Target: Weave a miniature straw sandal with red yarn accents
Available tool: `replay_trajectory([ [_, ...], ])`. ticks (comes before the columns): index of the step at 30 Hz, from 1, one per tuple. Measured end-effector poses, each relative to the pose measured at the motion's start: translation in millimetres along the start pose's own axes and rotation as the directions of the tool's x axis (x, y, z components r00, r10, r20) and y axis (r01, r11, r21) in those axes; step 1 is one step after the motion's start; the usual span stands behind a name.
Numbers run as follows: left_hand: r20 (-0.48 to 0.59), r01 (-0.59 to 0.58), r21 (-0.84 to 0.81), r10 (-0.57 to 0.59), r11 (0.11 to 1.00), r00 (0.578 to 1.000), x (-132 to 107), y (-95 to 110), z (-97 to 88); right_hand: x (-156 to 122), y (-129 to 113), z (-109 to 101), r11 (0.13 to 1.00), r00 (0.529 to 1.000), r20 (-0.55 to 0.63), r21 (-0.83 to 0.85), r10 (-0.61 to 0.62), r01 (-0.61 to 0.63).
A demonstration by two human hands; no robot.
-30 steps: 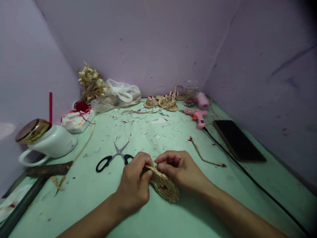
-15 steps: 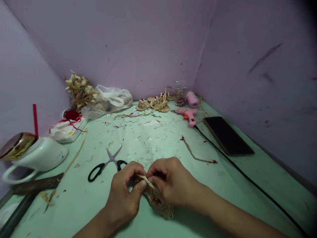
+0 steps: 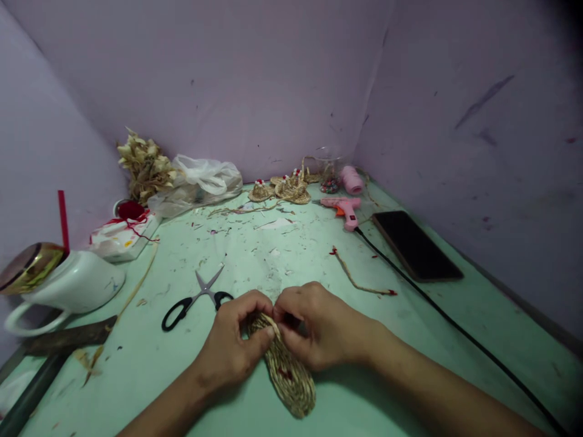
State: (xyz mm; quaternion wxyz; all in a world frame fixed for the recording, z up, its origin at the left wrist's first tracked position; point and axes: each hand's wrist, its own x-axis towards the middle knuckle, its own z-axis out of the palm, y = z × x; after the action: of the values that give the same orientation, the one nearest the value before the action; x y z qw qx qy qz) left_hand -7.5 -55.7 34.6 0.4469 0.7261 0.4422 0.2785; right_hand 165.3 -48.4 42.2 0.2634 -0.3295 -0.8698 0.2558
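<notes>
A small oval mat of coiled straw braid (image 3: pixel 288 377) lies on the green table (image 3: pixel 410 340) in front of me. My left hand (image 3: pixel 232 349) pinches its far left edge with thumb and fingers closed. My right hand (image 3: pixel 316 328) is closed on the same far end from the right, fingertips meeting the left thumb. A red mark shows in the middle of the mat.
Black-handled scissors (image 3: pixel 194 298) lie open just left of my hands. A pink glue gun (image 3: pixel 344 209) with a black cord (image 3: pixel 437 312), a dark phone (image 3: pixel 416 246), a loose braid strand (image 3: pixel 359 282), small straw pieces (image 3: pixel 285 189), a plastic bag (image 3: pixel 200 182) and a white jug (image 3: pixel 68 285) ring the table.
The mat, held tilted up between both hands before, now lies flatter on the table. Both hands still pinch its far end; the view shifted slightly right.
</notes>
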Motion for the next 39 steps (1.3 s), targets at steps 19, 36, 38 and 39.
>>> replay_trajectory([
  [19, -0.021, 0.034, -0.078, -0.035, 0.996, 0.999, -7.1, -4.0, -3.2, 3.6, 9.8, 0.0, 0.877, 0.972, 0.052, 0.422, 0.231, -0.231],
  [36, 0.046, 0.335, -0.416, -0.349, 0.845, 0.936, 0.5, 0.1, -7.2, -2.3, -3.3, 4.6, 0.994, 0.994, 0.006, -0.022, -0.106, 0.106],
  [38, 0.048, 0.332, -0.443, -0.347, 0.833, 0.937, 2.5, -1.0, -6.0, -3.2, -4.1, 2.7, 0.982, 0.993, 0.008, -0.141, -0.121, 0.121],
  [39, 0.051, 0.323, -0.457, -0.339, 0.829, 0.94, 3.3, -1.7, -5.3, -3.4, -4.4, 1.7, 0.974, 0.991, 0.011, -0.186, -0.131, 0.131],
])
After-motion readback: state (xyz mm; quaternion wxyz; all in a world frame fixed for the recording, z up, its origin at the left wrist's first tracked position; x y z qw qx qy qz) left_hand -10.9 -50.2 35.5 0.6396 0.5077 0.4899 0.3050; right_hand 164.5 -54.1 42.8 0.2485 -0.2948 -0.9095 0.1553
